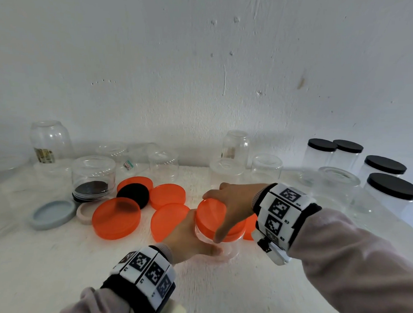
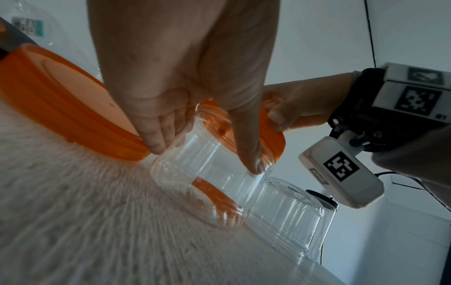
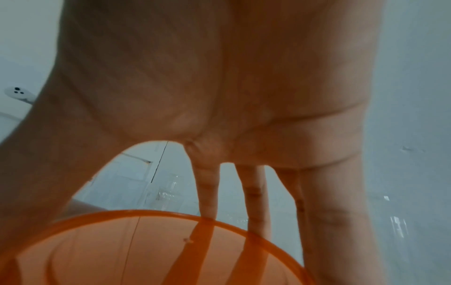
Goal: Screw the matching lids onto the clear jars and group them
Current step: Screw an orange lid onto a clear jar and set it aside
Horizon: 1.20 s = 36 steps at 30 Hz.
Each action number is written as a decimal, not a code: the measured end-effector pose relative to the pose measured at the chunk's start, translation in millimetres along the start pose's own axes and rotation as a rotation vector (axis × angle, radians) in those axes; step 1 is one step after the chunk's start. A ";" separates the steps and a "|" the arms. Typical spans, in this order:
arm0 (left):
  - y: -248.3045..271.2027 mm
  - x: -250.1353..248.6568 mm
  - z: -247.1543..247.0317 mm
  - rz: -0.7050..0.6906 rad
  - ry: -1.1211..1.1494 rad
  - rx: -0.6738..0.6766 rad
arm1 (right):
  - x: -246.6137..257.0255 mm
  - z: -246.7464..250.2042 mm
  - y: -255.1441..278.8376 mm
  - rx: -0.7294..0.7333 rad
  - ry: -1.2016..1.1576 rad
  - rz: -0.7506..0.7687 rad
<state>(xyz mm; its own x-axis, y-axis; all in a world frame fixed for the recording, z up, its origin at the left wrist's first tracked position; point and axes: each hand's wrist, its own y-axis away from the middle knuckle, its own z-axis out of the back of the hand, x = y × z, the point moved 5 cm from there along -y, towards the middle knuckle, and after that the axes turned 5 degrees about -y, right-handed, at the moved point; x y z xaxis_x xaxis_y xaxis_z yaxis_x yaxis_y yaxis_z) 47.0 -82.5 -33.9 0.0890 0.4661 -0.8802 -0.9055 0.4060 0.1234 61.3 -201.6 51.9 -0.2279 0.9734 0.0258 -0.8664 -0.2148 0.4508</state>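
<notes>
On table, right hand grips orange lid

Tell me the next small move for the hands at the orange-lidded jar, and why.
Probably twist the orange lid further with the right hand while the left hand steadies the clear jar. The right hand's fingers curl over the lid's rim and the left grips the jar's wall; whether the thread is seated cannot be seen.

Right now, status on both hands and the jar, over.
Left hand holds the clear jar body. Right hand grips the orange lid on top of it. Loose orange lids close by on the left, nothing blocking.
</notes>
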 end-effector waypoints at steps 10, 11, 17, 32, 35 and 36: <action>-1.1 0.1 -0.2 -0.032 0.005 0.007 | -4.6 -7.2 -0.7 -0.088 -0.022 0.005; -1.1 0.3 -0.3 -0.032 0.004 0.010 | -5.4 -7.7 -0.4 -0.088 -0.031 0.003; -1.7 0.9 -1.4 -0.030 0.016 0.017 | -4.3 -6.6 1.7 -0.021 -0.104 0.061; -1.9 1.6 -0.5 -0.015 -0.043 0.016 | -8.7 -21.3 -1.0 -0.202 -0.127 0.086; -2.6 1.8 0.0 -0.006 -0.050 0.026 | -9.2 -24.1 0.1 -0.219 -0.133 0.082; -2.6 2.0 0.2 0.000 -0.055 0.025 | -9.1 -24.4 0.4 -0.223 -0.130 0.082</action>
<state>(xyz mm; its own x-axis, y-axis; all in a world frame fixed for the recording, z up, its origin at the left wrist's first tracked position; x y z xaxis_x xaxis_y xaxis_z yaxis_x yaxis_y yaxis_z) 49.6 -82.4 -35.9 0.1125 0.5086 -0.8536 -0.8949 0.4252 0.1354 52.2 -212.6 30.0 -0.2551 0.9509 0.1750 -0.9269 -0.2920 0.2356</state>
